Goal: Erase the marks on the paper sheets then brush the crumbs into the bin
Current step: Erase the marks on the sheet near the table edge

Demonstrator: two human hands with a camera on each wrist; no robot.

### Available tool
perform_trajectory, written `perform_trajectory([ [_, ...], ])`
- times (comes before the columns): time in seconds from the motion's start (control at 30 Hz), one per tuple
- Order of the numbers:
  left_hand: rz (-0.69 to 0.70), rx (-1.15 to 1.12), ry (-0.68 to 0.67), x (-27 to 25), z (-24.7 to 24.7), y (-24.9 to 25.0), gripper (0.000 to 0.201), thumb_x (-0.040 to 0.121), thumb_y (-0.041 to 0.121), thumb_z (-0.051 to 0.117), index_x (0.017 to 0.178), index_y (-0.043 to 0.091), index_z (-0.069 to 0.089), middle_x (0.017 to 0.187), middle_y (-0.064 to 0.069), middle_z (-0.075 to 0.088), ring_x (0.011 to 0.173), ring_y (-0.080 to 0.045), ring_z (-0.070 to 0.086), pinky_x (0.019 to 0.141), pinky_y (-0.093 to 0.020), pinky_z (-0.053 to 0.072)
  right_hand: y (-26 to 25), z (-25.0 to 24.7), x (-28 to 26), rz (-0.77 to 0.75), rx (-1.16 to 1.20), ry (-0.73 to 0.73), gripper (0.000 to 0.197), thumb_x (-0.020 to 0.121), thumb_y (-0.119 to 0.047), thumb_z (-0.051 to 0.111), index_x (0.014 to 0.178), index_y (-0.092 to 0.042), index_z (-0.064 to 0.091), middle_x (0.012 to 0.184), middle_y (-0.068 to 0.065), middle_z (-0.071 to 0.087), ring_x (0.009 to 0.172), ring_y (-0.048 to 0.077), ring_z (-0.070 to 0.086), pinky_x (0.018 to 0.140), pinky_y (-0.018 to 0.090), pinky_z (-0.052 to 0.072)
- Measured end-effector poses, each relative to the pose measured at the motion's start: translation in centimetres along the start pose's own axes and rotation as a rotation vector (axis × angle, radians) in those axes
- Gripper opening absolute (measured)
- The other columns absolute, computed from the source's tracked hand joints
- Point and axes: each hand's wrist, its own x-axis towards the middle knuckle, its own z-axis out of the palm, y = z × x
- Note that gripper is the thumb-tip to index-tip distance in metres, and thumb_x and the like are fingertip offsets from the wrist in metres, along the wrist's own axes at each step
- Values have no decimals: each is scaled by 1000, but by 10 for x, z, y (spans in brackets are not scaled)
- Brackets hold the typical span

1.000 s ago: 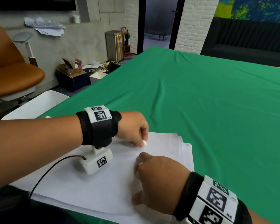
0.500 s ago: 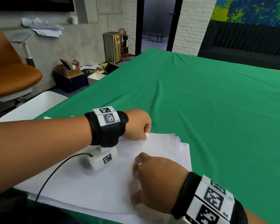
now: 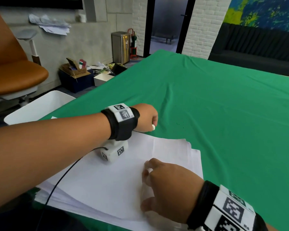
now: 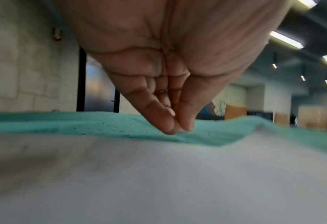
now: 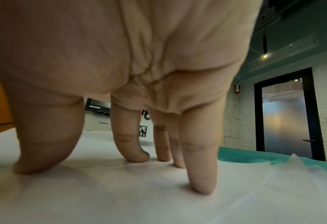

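A person sits at a counter [image 3: 223,100] draped in green cloth, with a stack of white paper sheets [image 3: 117,180] lying in front of them. The left hand [image 3: 145,118] is held just past the far edge of the stack, over the cloth, and its grip is narrow: thumb and forefinger pinch a small white eraser [image 3: 153,127], only the tip of which shows in the head view. In the left wrist view the pinched fingertips [image 4: 170,127] point down at the cloth right at the paper's far edge; whether the eraser touches the cloth cannot be told.

The right hand [image 3: 170,189] rests on the near right part of the stack, its grip wide, holding nothing, with spread fingertips [image 5: 202,186] pressing down on the top sheet to keep it flat.

Tiny dark crumbs [image 4: 109,128] are scattered over the green cloth just beyond the paper, ahead and to the left of the eraser in the wrist view (they are faint specks from the head camera). A white bin [image 3: 38,109] stands off the counter's left edge, well to the left of both hands. So the crumbs lie beside the left hand, and the bin lies on that same side; the left hand is the nearer one for sweeping leftward toward it. No marks are visible on the top sheet from here.
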Motion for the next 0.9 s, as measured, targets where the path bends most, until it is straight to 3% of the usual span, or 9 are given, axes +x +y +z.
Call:
perform_trajectory([
  [0.07, 39, -80, -8, -10, -4, -1, 9, 89, 23, 70, 98, 22, 73, 75, 14, 62, 73, -11, 60, 63, -22, 43, 1, 0, 0, 2, 2, -5, 60, 93, -55, 66, 133, -11, 61, 141, 6, 42, 106, 31, 60, 91, 36, 51],
  [0.23, 153, -55, -298, -45, 17, 11, 9, 88, 22, 70, 96, 25, 73, 80, 12, 71, 71, -3, 63, 69, -20, 50, 0, -1, 1, -1, -37, -12, 63, 92, -56, 66, 134, -9, 61, 142, 9, 45, 108, 32, 60, 94, 40, 52],
  [0.37, -6, -60, -186, -28, 21, 6, 14, 92, 17, 61, 99, 19, 73, 78, 10, 69, 72, -13, 63, 66, -24, 49, 1, -2, 2, -1, -29, -14, 58, 93, -55, 65, 129, -11, 64, 139, 8, 44, 104, 32, 60, 91, 38, 52],
  [0.47, -68, 10, -77, -8, 12, 2, 17, 97, 14, 58, 106, 20, 70, 94, 8, 61, 86, -17, 56, 73, -23, 39, -1, 1, 2, -4, -16, -14, 61, 93, -55, 65, 137, -12, 60, 144, 6, 41, 109, 31, 59, 94, 38, 50],
  [0.57, -75, -74, 32, -7, 0, -5, 10, 94, 18, 64, 98, 21, 72, 86, 6, 68, 77, -15, 61, 70, -22, 41, -4, 2, 2, 2, -10, -12, 60, 94, -55, 65, 136, -12, 60, 142, 5, 41, 109, 31, 59, 94, 38, 50],
  [0.6, -52, -107, 19, -12, -3, -5, 6, 92, 20, 66, 94, 21, 72, 79, 6, 70, 68, -11, 62, 67, -21, 43, -4, 2, 2, 4, -9, -8, 59, 94, -54, 65, 134, -12, 62, 141, 6, 42, 108, 31, 59, 92, 38, 50],
  [0.67, 52, -116, -182, -28, -4, -1, 4, 89, 23, 71, 93, 22, 73, 76, 4, 75, 58, -3, 62, 63, -19, 46, -3, 2, 1, 8, -16, 0, 55, 94, -53, 66, 130, -12, 63, 140, 7, 44, 107, 32, 58, 88, 38, 50],
  [0.77, 144, -19, -487, -50, 7, 8, 8, 88, 20, 72, 96, 22, 72, 84, 5, 77, 62, -1, 62, 64, -16, 47, -3, 1, 1, -2, -41, -2, 57, 95, -53, 65, 134, -11, 62, 142, 10, 44, 111, 31, 57, 88, 38, 48],
  [0.9, 52, 53, -334, -30, 12, 1, 8, 89, 17, 63, 91, 18, 71, 79, 3, 76, 64, -10, 65, 68, -24, 52, -4, -2, 2, -1, -42, -19, 56, 93, -54, 66, 129, -12, 64, 138, 8, 45, 104, 31, 59, 90, 39, 52],
])
